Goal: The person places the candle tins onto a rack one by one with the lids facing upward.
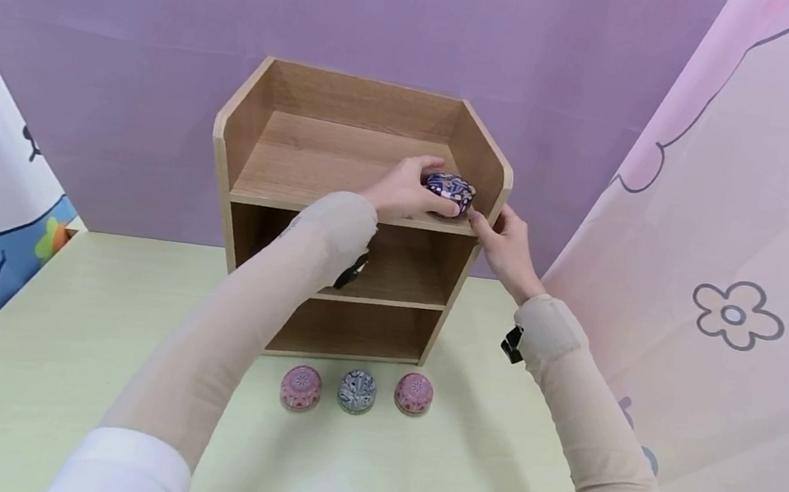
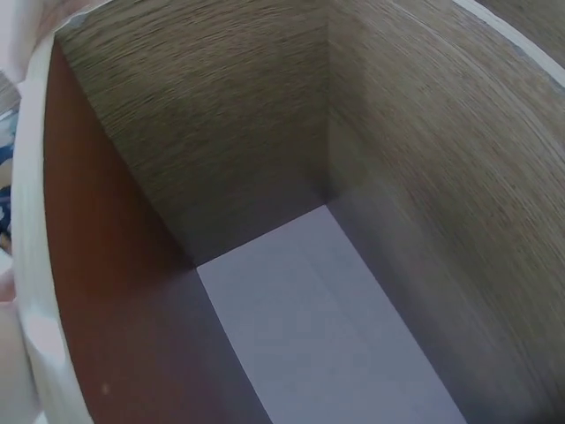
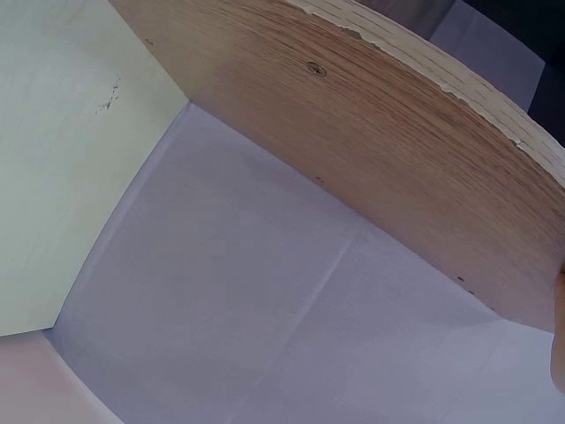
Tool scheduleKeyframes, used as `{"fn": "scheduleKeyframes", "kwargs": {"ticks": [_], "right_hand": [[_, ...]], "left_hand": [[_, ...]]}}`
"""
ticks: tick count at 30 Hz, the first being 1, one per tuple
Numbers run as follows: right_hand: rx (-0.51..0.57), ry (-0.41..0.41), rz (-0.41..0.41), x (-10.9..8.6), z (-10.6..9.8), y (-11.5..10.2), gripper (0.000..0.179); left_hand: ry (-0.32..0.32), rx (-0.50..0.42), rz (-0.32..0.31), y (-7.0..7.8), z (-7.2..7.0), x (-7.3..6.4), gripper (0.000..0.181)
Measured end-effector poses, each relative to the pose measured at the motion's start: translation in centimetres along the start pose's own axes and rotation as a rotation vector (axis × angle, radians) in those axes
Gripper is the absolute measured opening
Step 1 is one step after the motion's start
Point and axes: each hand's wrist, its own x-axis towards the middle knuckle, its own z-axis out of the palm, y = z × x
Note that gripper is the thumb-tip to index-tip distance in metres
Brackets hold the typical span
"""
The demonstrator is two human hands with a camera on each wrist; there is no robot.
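The left hand [image 1: 409, 191] grasps one blue patterned tin [image 1: 451, 186] at the top right of the wooden shelf [image 1: 335, 157], the right hand [image 1: 508, 251] grips the side panel [image 1: 478, 160], and two pink tins [image 1: 301, 388] and one grey tin [image 1: 356, 391] sit in front.

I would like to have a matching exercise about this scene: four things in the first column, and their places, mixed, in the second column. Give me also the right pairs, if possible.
Things
1. dark blue tin
2. grey-and-white tin
3. right hand
4. purple backdrop

Places
A. behind the shelf unit
B. between two pink tins, on the table
C. in the left hand, near the right end of the top tier
D. at the shelf unit's right side panel

Right pairs: 1-C, 2-B, 3-D, 4-A
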Motion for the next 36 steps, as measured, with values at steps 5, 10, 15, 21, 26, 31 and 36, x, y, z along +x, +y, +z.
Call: {"fn": "scheduleKeyframes", "kwargs": {"ticks": [5,10,15,21,26,31,36], "right_hand": [[-0.005,-0.004,0.002,0.0,0.0,0.0,0.037],[-0.004,-0.005,-0.002,-0.1,0.0,0.0,0.036],[-0.008,-0.009,0.004,-0.1,0.0,0.0,0.038],[-0.013,-0.01,0.014,-0.2,-0.1,-0.1,0.039],[-0.002,-0.006,0.026,-0.2,0.0,-0.1,0.04],[-0.002,-0.008,0.021,-0.2,0.1,-0.2,0.04],[-0.001,-0.007,0.017,-0.2,0.1,-0.3,0.04]], "left_hand": [[0.008,-0.063,0.025,-0.5,-0.9,-0.4,0.076],[0.076,-0.033,0.078,-0.7,-2.0,-1.2,0.067],[0.137,-0.016,0.167,-0.3,-2.3,-2.2,0.052],[0.243,0.069,0.276,0.6,-2.3,-3.7,0.041],[0.268,0.152,0.341,0.8,-2.2,-5.8,0.039],[0.265,0.197,0.386,0.2,-2.0,-8.1,0.037],[0.277,0.23,0.441,-0.8,-1.9,-10.1,0.035]]}}
